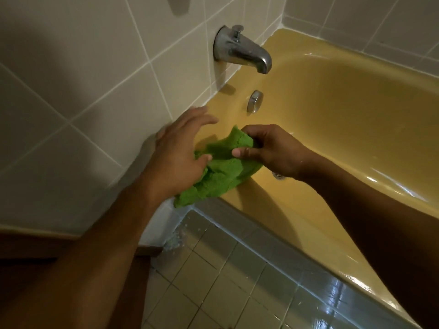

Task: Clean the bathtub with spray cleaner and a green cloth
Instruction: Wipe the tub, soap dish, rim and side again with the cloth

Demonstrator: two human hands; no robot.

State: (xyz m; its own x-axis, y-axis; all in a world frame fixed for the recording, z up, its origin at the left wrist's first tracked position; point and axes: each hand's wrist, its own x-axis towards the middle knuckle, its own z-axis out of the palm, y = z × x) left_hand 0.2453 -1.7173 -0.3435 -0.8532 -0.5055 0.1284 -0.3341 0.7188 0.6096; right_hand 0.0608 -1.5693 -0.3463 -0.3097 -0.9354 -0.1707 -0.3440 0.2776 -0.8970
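Green terry, soft and bunched: that is the cloth [221,172], and the curled fingers and thumb of your right hand [273,150] pinch its upper edge. Your left hand [175,153] has its fingers straight and spread apart, pointing past the cloth toward the wall, with only the thumb lying on the fabric. Whether the palm also traps the fold beneath it cannot be told.

The cloth hangs between both hands over the near corner of the bathtub [273,222], its lower end drooping past the rim. It looks light and limp, so it will probably sag wherever you leave it unsupported. Gather it into a thick wad in one palm instead of holding a corner, so that it wipes as a pad. If it is damp, expect it to cling and weigh a little more.

Beyond the hands, the tub is glossy yellow enamel, smoothly curved and likely slippery. A metal spout [244,51] juts from pale square wall tiles [95,79]. Small floor tiles [213,269] glisten below.
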